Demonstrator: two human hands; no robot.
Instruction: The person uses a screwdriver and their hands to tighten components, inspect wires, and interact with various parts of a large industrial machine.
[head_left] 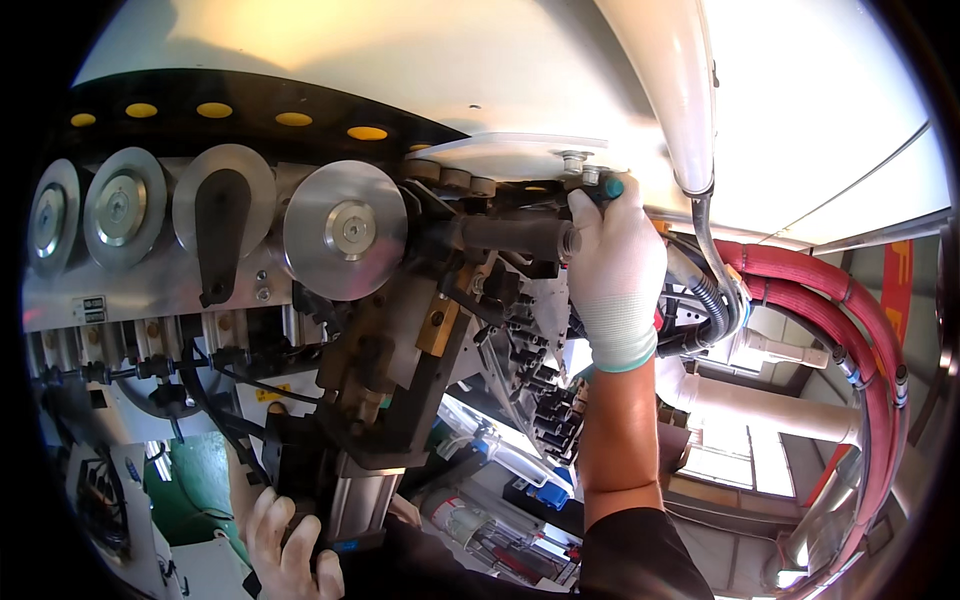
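Observation:
My right hand (618,265), in a white knit glove, reaches up under the pale machine cover. Its fingers are closed around a small round teal-ended piece (613,187), whose kind I cannot make out. Just left of the fingertips, metal bolts (574,163) stand on a pale plate (500,150). A dark cylindrical shaft (515,238) points towards the gloved palm. At the lower left is my left hand (285,548), also gloved, its fingers bent and apart. It lies beside a silver block-shaped cylinder (358,500); whether it touches that is unclear.
Several metal discs (345,230) line the machine at the left, one behind a black lever (222,235). A dark bracket (390,420) angles down the middle. Thick red hoses (830,300) and a white pipe (670,90) run at the right. Cables and small fittings crowd the centre.

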